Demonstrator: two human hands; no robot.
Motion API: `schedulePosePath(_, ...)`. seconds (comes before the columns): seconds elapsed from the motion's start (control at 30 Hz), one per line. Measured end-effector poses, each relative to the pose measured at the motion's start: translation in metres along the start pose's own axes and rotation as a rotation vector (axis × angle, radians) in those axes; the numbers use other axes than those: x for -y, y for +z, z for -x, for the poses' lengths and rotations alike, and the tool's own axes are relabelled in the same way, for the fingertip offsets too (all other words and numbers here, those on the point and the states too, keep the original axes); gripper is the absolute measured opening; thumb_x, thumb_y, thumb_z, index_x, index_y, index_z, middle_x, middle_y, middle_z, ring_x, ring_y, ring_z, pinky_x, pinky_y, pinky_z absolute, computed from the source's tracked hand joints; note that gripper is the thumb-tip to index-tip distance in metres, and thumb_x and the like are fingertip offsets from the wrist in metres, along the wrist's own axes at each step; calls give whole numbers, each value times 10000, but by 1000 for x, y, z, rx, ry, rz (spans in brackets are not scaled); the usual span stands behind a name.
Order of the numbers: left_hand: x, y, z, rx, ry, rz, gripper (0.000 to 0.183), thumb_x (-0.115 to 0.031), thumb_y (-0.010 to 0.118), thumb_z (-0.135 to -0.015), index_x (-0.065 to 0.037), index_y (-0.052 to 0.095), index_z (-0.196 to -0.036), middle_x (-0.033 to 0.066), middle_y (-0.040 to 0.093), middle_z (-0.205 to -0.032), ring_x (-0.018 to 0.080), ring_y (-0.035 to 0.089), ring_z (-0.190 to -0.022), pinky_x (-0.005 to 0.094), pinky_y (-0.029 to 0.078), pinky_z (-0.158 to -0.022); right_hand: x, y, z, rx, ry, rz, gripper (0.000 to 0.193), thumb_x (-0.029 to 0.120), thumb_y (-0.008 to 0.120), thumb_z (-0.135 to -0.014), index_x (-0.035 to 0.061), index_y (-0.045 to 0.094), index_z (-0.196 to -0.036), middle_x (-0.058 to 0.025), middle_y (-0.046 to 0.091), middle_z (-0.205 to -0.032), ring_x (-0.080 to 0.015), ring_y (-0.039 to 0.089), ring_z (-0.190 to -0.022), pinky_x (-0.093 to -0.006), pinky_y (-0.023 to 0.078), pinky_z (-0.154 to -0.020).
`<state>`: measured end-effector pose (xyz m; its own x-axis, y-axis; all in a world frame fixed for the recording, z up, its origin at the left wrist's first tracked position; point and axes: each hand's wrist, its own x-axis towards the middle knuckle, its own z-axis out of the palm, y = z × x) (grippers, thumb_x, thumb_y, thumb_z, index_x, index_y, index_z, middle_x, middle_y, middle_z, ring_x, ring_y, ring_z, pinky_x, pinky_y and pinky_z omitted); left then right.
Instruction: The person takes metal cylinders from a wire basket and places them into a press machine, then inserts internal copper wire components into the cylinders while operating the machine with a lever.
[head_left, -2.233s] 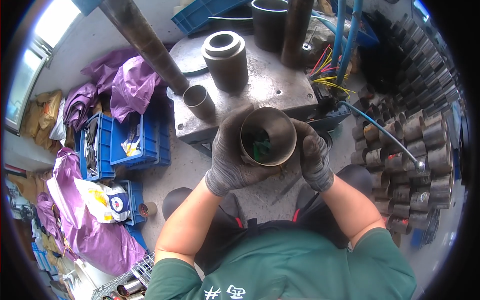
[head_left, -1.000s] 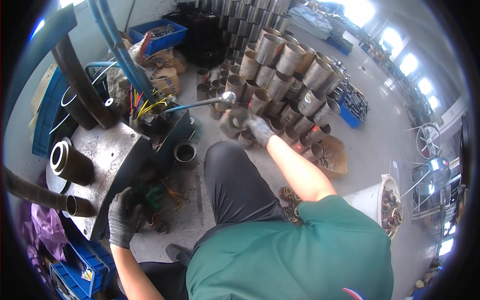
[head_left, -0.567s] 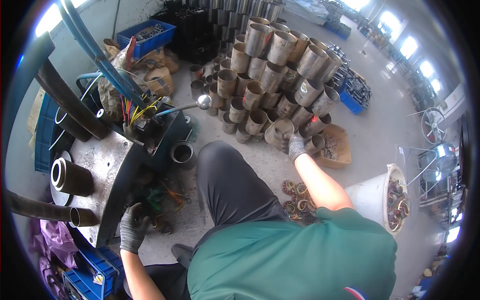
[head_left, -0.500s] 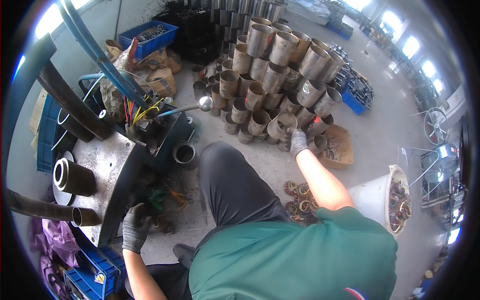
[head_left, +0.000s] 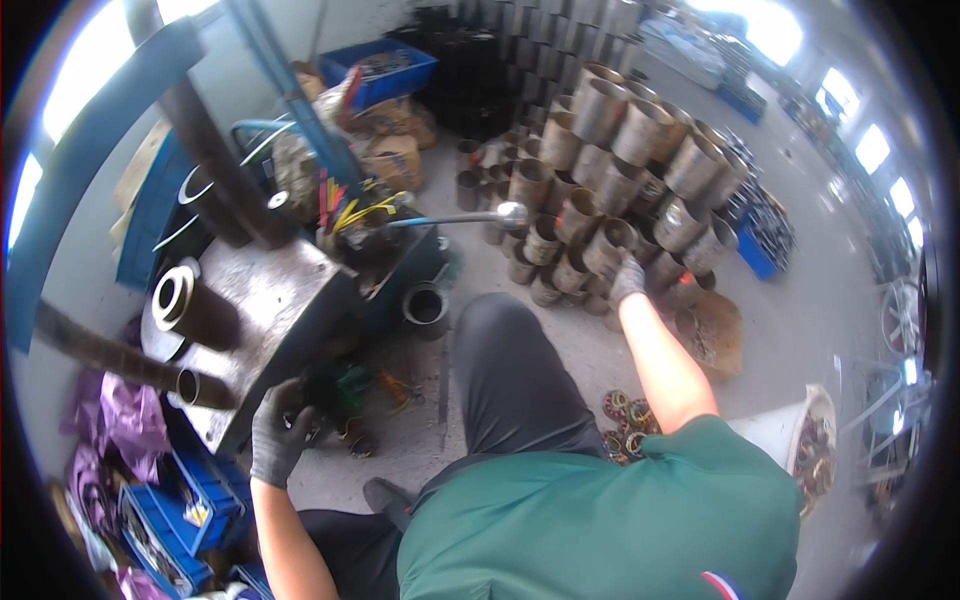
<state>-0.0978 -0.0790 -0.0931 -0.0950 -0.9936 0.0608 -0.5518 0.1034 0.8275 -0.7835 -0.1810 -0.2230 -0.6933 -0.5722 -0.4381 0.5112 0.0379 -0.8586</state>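
Observation:
My right hand (head_left: 628, 280), in a grey knit glove, reaches to the front of a stack of steel sleeves. Its fingers close on the near rim of one open-ended metal sleeve (head_left: 608, 243), which lies tilted with its mouth toward me. At the left, my gloved left hand (head_left: 281, 432) hovers beside the edge of a steel machine table (head_left: 262, 300). Thumb and fingers stand apart there, with nothing visible between them. On the table are a thick ringed cylinder (head_left: 200, 308) and a narrower open tube (head_left: 205, 389).
A loose sleeve (head_left: 427, 308) stands on the floor by the machine. A lever with a ball end (head_left: 511, 215) juts out toward the stack. Copper-wound coils (head_left: 625, 420) lie near my right knee, beside a white bucket (head_left: 785, 430). A cardboard box (head_left: 722, 335) sits behind my right forearm.
The whole view has shifted, so the scene sits farther right. My right hand stays at the same sleeve. The fingers of my left hand look more spread beside the table edge.

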Motion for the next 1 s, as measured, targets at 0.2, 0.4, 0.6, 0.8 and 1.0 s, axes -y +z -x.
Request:
schedulePosePath(0.2,-1,-25,-18,-271,-18,145,375,-85,751,-930,9,666,-1282,127,737,-1181,191,703,-1079,346,557,-967,-14,10,26,275,165,257,364,443,626,-1001,164,599,-1234,-61,682,-909,-264,671,-806,-433,595,-727)
schedulePosePath(0.4,21,-58,-30,-796,-127,548,308,-150,737,-963,20,687,-1215,67,725,-1026,163,662,-948,293,528,-869,3,194,155,877,10,603,69,149,554,-1042,131,575,-979,60,414,-696,-59,342,-507,-239,267,-423)
schedulePosePath(0.6,46,-72,-43,-931,-211,660,243,-150,708,-960,15,720,-1138,40,687,-921,116,575,-787,282,485,-754,-31,296,302,1603,-491,1326,508,297,696,-996,13,615,-1410,-144,732,-1255,-214,691,-1125,-347,545,-981)
schedulePosePath(0.8,55,-92,-54,-983,-265,650,216,-179,706,-926,-26,732,-1078,22,654,-888,121,568,-780,299,496,-723,-65,374,462,1582,-1740,871,460,250,729,-940,70,629,-1351,-183,718,-1041,-366,671,-1042,-489,474,-1046)
schedulePosePath(1.0,58,-100,-57,-949,-323,646,239,-231,705,-920,-53,737,-1075,5,614,-850,117,518,-721,312,468,-670,-95,493,543,1401,-1809,1352,469,284,600,-968,88,611,-1393,-174,735,-1213,-367,687,-1161,-488,477,-1079)
